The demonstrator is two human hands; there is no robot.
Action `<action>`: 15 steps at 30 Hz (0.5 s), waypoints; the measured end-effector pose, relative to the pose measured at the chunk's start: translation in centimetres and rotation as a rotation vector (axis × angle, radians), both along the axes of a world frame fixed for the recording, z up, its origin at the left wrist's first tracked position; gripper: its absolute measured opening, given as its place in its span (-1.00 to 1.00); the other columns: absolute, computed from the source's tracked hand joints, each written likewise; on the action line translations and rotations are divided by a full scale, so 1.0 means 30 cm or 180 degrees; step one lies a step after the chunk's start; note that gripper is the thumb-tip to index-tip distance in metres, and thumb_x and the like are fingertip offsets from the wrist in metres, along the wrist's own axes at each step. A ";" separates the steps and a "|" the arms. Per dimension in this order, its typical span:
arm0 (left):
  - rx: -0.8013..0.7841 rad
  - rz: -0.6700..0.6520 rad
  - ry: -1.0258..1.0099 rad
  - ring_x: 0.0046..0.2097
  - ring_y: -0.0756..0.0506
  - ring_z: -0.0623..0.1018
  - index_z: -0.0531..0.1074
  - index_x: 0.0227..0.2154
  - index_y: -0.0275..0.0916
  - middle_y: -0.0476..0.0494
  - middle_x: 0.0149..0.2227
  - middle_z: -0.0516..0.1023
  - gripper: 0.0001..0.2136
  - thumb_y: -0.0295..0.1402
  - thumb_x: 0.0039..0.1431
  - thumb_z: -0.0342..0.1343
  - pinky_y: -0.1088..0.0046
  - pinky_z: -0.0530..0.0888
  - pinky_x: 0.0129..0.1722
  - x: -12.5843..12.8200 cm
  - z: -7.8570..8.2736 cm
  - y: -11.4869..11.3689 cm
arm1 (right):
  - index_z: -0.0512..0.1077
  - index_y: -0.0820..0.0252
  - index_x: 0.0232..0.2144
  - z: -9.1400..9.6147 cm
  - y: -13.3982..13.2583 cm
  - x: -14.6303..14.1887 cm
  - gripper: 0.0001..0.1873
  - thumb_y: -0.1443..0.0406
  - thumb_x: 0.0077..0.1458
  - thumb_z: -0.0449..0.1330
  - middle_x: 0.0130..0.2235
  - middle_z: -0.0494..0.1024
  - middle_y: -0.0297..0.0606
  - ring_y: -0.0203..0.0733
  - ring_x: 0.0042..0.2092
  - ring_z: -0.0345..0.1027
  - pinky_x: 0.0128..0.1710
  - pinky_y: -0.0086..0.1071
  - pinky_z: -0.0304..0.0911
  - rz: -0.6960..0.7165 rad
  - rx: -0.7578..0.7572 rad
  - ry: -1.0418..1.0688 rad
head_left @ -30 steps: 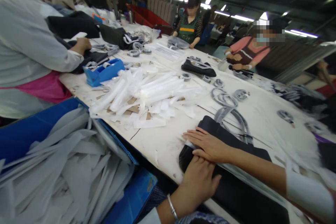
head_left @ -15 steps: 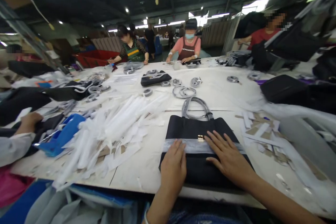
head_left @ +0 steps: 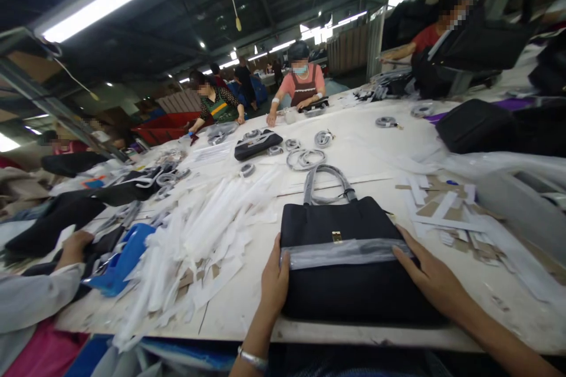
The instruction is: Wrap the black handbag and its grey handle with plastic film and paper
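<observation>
A black handbag [head_left: 354, 227] lies flat on the white table [head_left: 380, 156] in front of me, its grey handles [head_left: 325, 182] pointing away and a small gold clasp in the middle. A clear plastic strip [head_left: 345, 253] runs across its front. My left hand [head_left: 274, 283] grips the bag's left edge where that strip ends. My right hand [head_left: 431, 280] is curled over the right edge at the strip's other end.
A heap of white paper strips [head_left: 198, 235] lies to the left beside a blue tape dispenser [head_left: 119, 259]. Cardboard and paper scraps [head_left: 442, 206] lie to the right. Grey coiled straps [head_left: 305, 158] and another black bag [head_left: 256, 144] sit farther off. Several people work around the table.
My head has turned from the left side to face the bag squarely. Both hands slid outward from the top of the strip to the bag's left and right edges.
</observation>
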State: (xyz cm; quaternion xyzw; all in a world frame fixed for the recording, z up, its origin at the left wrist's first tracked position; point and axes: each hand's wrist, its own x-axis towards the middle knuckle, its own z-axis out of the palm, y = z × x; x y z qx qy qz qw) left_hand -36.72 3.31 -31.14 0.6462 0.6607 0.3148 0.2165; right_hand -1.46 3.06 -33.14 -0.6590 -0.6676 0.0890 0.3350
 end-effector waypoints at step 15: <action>0.0091 0.0017 -0.0319 0.37 -0.14 0.18 0.07 0.34 -0.23 -0.20 0.36 0.18 -0.49 -0.17 0.41 -0.27 0.17 0.12 0.36 -0.027 -0.019 -0.035 | 0.12 0.24 0.33 0.043 -0.032 -0.033 -0.36 0.02 0.35 -0.14 0.38 0.09 -0.06 0.11 0.37 -0.05 0.30 0.09 0.04 0.0708 0.0311 -0.1236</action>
